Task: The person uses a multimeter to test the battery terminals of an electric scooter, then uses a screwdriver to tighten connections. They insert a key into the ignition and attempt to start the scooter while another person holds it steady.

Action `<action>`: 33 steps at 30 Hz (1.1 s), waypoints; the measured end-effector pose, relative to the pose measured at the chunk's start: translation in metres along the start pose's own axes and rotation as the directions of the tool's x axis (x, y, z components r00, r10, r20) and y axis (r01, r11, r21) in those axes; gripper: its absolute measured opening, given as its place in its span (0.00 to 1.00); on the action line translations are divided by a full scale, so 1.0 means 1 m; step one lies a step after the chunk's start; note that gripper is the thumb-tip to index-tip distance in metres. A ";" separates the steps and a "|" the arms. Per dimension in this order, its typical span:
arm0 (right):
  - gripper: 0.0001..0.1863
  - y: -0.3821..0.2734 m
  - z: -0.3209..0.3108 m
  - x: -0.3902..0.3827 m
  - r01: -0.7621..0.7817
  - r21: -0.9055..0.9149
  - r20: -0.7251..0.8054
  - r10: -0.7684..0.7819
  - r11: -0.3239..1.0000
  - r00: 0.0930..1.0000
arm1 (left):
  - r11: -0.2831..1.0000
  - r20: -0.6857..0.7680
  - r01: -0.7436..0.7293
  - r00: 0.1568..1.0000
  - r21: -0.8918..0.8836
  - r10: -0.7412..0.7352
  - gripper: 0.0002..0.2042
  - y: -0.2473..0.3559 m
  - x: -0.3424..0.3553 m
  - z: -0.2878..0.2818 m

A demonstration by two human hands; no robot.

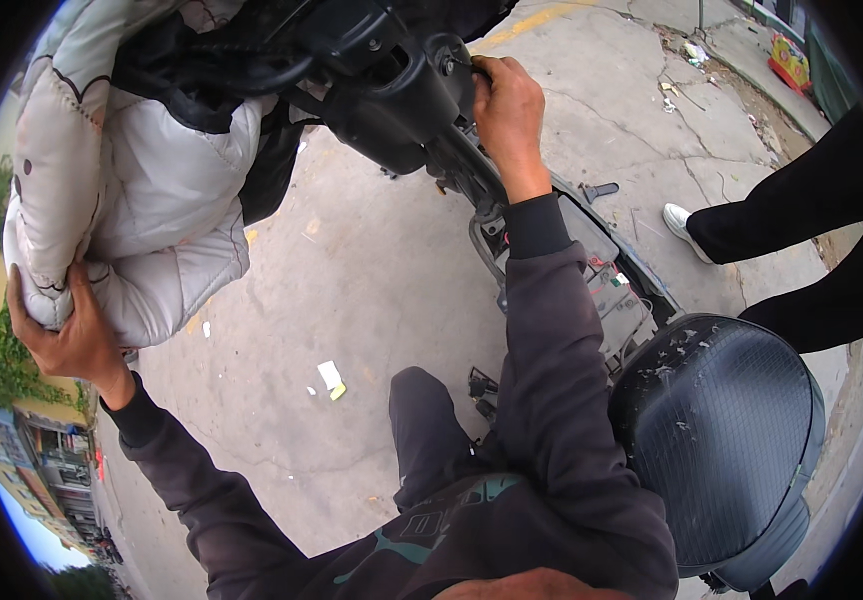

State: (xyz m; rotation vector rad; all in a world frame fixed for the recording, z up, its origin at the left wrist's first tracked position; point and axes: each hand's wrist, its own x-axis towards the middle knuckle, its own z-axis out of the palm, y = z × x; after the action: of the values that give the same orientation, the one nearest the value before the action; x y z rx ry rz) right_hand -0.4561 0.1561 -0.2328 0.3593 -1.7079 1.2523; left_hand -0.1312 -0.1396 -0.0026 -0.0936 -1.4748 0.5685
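Observation:
A white quilted scooter apron (172, 200) hangs over the handlebar side at the upper left. My left hand (72, 335) grips its lower edge, thumb on one side and fingers round the other. At the top middle is the scooter's black plastic front housing (377, 95), with a round lock near its right end. My right hand (512, 115) has its fingers curled over that right end, the fingertips partly hidden. Below my right wrist the scooter's body (607, 270) lies uncovered, showing wires and inner parts.
A black scooter seat (717, 430) with scuffed patches is at the lower right. Beyond it stands a person in black trousers (802, 195) and white shoes. Scraps of paper (331, 376) lie on the cracked concrete (282, 420). Litter lines the kerb at the upper right.

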 end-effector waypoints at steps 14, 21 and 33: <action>0.09 0.007 0.005 0.000 -0.008 0.170 -0.027 0.012 0.985 1.000 | 1.000 0.001 0.024 1.000 0.005 -0.024 0.27 -0.005 -0.003 0.006; 0.08 0.000 0.019 0.000 -0.140 0.420 0.101 0.107 0.897 0.989 | 0.999 0.045 0.027 0.999 0.018 -0.027 0.29 -0.014 -0.005 -0.011; 0.27 0.015 0.030 0.007 -0.495 0.181 0.241 0.450 0.850 0.860 | 0.994 0.015 -0.009 1.000 -0.110 0.011 0.33 0.011 0.001 0.001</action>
State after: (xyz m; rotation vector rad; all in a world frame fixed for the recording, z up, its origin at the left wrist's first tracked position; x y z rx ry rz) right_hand -0.4855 0.1389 -0.2362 0.2012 -1.8821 1.8483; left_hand -0.1360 -0.1298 -0.0057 -0.1830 -1.5217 0.4966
